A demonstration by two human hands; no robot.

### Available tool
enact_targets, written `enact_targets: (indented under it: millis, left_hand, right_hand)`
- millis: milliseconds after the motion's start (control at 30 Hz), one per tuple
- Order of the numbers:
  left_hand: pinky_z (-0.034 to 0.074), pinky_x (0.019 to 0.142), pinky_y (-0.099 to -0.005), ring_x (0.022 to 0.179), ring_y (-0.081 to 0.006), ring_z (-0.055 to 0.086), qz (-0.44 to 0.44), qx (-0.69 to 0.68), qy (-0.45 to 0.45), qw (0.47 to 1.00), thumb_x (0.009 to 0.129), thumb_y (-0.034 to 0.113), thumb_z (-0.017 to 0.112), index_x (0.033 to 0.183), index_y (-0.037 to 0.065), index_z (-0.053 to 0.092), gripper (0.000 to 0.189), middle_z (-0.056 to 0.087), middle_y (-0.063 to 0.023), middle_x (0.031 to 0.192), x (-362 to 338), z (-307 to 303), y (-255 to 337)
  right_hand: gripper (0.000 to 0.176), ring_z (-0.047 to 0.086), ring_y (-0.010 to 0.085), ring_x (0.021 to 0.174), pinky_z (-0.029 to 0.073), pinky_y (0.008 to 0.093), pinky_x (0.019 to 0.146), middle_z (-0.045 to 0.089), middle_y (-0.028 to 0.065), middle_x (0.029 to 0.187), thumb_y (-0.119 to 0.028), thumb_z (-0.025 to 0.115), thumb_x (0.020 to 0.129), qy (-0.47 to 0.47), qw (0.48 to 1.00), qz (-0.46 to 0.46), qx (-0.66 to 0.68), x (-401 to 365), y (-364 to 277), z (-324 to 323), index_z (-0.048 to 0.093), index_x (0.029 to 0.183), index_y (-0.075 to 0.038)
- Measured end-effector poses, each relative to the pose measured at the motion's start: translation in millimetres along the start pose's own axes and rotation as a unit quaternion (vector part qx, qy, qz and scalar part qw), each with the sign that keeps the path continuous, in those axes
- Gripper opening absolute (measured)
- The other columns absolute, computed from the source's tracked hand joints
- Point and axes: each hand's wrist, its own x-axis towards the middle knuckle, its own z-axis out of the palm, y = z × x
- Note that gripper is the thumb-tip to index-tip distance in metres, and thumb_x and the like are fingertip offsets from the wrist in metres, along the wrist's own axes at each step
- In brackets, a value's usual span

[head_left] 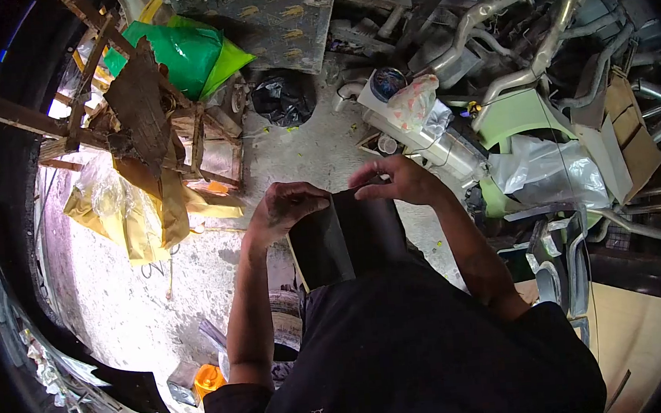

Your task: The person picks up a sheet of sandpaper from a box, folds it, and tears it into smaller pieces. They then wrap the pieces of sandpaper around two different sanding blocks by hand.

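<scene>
In front of my body is a dark, flat panel or sheet (377, 230) with a glossy black surface. A raised or folded strip (341, 240) runs down its middle, and a pale edge shows along its left side. My left hand (290, 206) is closed, thumb and fingers pinched at the panel's top edge near that strip. Over the right part of the top edge is my right hand (402, 182), thumb and fingers apart with a gap between them; the thumb lies at the edge. The panel's lower end is hidden by my black shirt.
Ahead on the concrete floor stands a bin lined with a black bag (283, 101). Metal exhaust pipes (522, 75) and scrap crowd the right. A wooden frame (220, 130) with a green bag (171, 56) stands left. An orange container (209, 379) is low on the left.
</scene>
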Motion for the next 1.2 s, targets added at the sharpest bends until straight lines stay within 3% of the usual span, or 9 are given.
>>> enact_targets:
  millis: [67, 100, 167, 367, 533, 667, 767, 1100, 1200]
  left_hand:
    - [0.052, 0.077, -0.0252, 0.085, -0.0101, 0.066, 0.005, -0.004, -0.003, 1.000, 0.087, 0.009, 0.071, 0.098, 0.000, 0.073, 0.015, 0.073, -0.0063, 0.089, 2, 0, 3]
    - [0.052, 0.078, -0.0253, 0.084, -0.0101, 0.066, 0.006, -0.001, -0.006, 1.000, 0.087, 0.009, 0.071, 0.098, 0.000, 0.072, 0.014, 0.073, -0.0064, 0.089, 3, 1, 7]
    - [0.052, 0.078, -0.0254, 0.084, -0.0102, 0.066, 0.007, 0.003, -0.011, 1.000, 0.087, 0.009, 0.071, 0.098, 0.000, 0.072, 0.014, 0.072, -0.0065, 0.089, 4, 1, 11]
    - [0.052, 0.077, -0.0253, 0.084, -0.0098, 0.065, 0.011, -0.013, -0.017, 1.000, 0.086, 0.009, 0.071, 0.096, 0.000, 0.072, 0.014, 0.072, -0.0059, 0.086, 0, 1, 35]
    - [0.050, 0.069, -0.0258, 0.075, -0.0099, 0.064, 0.038, 0.105, -0.072, 0.991, 0.084, 0.008, 0.071, 0.091, 0.002, 0.072, 0.009, 0.070, -0.0058, 0.083, -2, -8, 67]
    - [0.051, 0.071, -0.0276, 0.076, -0.0114, 0.066, 0.052, 0.070, -0.094, 0.992, 0.083, 0.011, 0.074, 0.093, 0.004, 0.072, 0.012, 0.071, -0.0047, 0.084, 0, -11, 66]
    - [0.051, 0.071, -0.0283, 0.076, -0.0118, 0.066, 0.059, 0.121, -0.108, 0.985, 0.083, 0.012, 0.074, 0.092, 0.004, 0.072, 0.012, 0.071, -0.0045, 0.084, 4, -14, 67]
    - [0.052, 0.070, -0.0279, 0.075, -0.0117, 0.066, 0.057, 0.123, -0.080, 0.988, 0.082, 0.008, 0.073, 0.090, 0.006, 0.072, 0.009, 0.071, -0.0032, 0.083, 3, -6, 67]
    - [0.049, 0.066, -0.0274, 0.072, -0.0112, 0.064, 0.072, 0.147, -0.086, 0.983, 0.082, 0.006, 0.071, 0.092, 0.005, 0.071, 0.010, 0.070, -0.0043, 0.081, 4, -4, 66]
  right_hand:
    - [0.034, 0.064, 0.0164, 0.103, 0.047, 0.0323, 0.093, 0.069, 0.0050, 0.107, -0.028, 0.074, 0.085, 0.050, 0.969, -0.210, -0.121, 0, -15, 3, 0.068, 0.113, -0.009]
    - [0.034, 0.064, 0.0164, 0.103, 0.047, 0.0323, 0.093, 0.069, 0.0050, 0.107, -0.028, 0.074, 0.085, 0.051, 0.969, -0.210, -0.119, 0, -20, 5, 0.068, 0.113, -0.009]
    - [0.031, 0.065, 0.0184, 0.100, 0.049, 0.0320, 0.089, 0.070, 0.0058, 0.103, -0.031, 0.072, 0.086, 0.058, 0.903, -0.301, -0.300, 2, -27, 6, 0.069, 0.108, -0.010]
    - [0.025, 0.064, 0.0132, 0.091, 0.049, 0.0300, 0.083, 0.070, 0.0024, 0.093, -0.030, 0.071, 0.088, -0.066, 0.977, -0.146, -0.140, 14, -42, 1, 0.069, 0.100, -0.008]
    - [0.024, 0.060, 0.0082, 0.082, 0.047, 0.0270, 0.078, 0.068, -0.0011, 0.087, -0.028, 0.074, 0.086, -0.091, 0.983, -0.130, -0.096, 7, -55, -2, 0.070, 0.100, -0.008]
    - [0.025, 0.059, 0.0059, 0.080, 0.046, 0.0249, 0.076, 0.070, -0.0010, 0.089, -0.027, 0.076, 0.084, -0.116, 0.979, -0.127, -0.106, 5, -60, -5, 0.071, 0.099, -0.007]
    - [0.025, 0.059, 0.0064, 0.080, 0.047, 0.0252, 0.075, 0.070, -0.0009, 0.091, -0.027, 0.076, 0.084, -0.144, 0.977, -0.134, -0.077, 10, -54, -6, 0.072, 0.099, -0.007]
    - [0.025, 0.062, 0.0070, 0.082, 0.048, 0.0254, 0.078, 0.070, -0.0001, 0.089, -0.027, 0.076, 0.084, -0.080, 0.983, -0.093, -0.134, 4, -53, -3, 0.071, 0.098, -0.006]
    - [0.025, 0.062, 0.0073, 0.084, 0.048, 0.0260, 0.079, 0.070, 0.0012, 0.088, -0.026, 0.075, 0.085, -0.098, 0.990, -0.093, -0.048, 9, -42, 0, 0.070, 0.098, -0.005]
